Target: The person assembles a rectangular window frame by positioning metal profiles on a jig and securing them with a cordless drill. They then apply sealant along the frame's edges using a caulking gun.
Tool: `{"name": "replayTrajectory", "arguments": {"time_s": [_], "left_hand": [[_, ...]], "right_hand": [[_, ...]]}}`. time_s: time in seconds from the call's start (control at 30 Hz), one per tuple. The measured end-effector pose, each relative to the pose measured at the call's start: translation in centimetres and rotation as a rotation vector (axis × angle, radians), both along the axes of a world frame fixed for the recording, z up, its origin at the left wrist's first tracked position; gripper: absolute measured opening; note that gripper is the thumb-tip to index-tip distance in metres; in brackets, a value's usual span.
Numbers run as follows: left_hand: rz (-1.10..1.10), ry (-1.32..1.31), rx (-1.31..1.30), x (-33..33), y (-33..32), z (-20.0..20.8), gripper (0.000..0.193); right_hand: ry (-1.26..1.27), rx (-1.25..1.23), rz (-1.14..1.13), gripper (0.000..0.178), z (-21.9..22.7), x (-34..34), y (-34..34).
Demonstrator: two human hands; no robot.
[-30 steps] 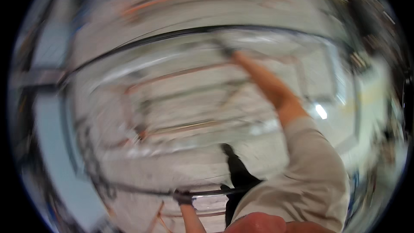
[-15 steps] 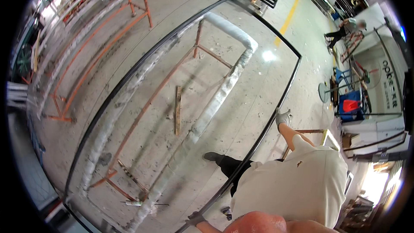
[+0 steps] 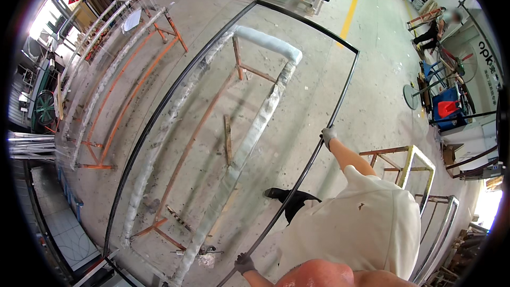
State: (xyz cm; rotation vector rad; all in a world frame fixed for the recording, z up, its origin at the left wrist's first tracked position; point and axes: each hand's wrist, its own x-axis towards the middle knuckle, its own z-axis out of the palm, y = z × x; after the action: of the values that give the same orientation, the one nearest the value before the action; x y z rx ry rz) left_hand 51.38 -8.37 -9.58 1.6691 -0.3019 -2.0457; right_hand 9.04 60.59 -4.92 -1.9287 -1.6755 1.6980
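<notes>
I am gripping the near edge of a large glass panel (image 3: 255, 106) with both gloved hands, right hand (image 3: 328, 136) and left hand (image 3: 244, 263) closed on it, above a padded rack (image 3: 249, 143); next, I judge, comes a level, steady lowering.

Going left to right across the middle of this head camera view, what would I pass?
Green fan → orange metal rack → padded trestle → right hand, gripping the black-framed glass panel → yellow-edged frame stand → blue cart.
</notes>
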Motion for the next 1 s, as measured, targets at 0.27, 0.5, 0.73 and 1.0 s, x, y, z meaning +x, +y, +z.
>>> {"name": "replayTrajectory", "arguments": {"time_s": [0.27,0.5,0.73,1.0], "left_hand": [[-0.416,-0.031,0.090,-3.0,5.7,14.3,0.036],[-0.357,-0.111,0.031,12.3,7.5,10.6,0.048],[-0.287,-0.242,0.153,24.5,15.0,10.0,0.053],[-0.713,-0.733,-0.289,45.7,21.3,-0.4,0.043]], "right_hand": [[0.308,-0.135,0.250,0.047,-14.8,6.0,6.5],[0.200,0.177,0.676,0.074,-2.1,17.8,-4.2],[-0.402,-0.132,2.258,0.054,-0.9,24.2,-13.6],[-0.294,-0.143,1.951,0.034,1.3,30.6,-31.7]]}}
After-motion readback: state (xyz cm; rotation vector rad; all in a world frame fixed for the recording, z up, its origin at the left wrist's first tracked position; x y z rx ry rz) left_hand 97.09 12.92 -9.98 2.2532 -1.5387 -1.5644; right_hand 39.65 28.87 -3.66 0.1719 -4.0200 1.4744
